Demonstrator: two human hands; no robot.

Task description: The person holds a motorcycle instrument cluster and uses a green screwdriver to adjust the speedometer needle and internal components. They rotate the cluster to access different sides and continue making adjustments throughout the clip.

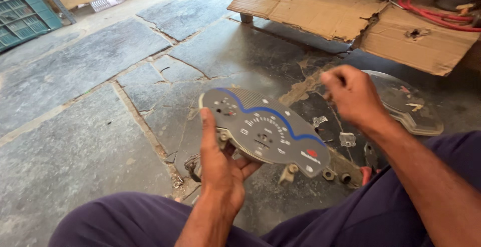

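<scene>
The left hand [220, 164] grips a grey gauge panel [265, 129] from below, thumb pressed up along its left edge and fingers curled under its back. The panel is held above the person's lap, tilted face-up, with a blue wavy stripe across its dial face and small mounting tabs sticking out along its lower edge. The right hand [353, 96] hovers just beyond the panel's right end, apart from it, fingers loosely curled into a near fist; it is blurred, and nothing can be seen in it. Both forearms reach out over knees in dark purple trousers [125, 222].

On the stone floor [75, 127] below the panel lie small metal brackets [346, 139] and a few round fittings [336, 176]. A clear plastic cover [406, 104] rests on the floor behind the right hand. Further back, torn cardboard [350, 16] lies over a low bench, with a red hose [431, 6] coiled on top. A green crate [22, 9] and a plastic bottle [107, 0] sit at the far left.
</scene>
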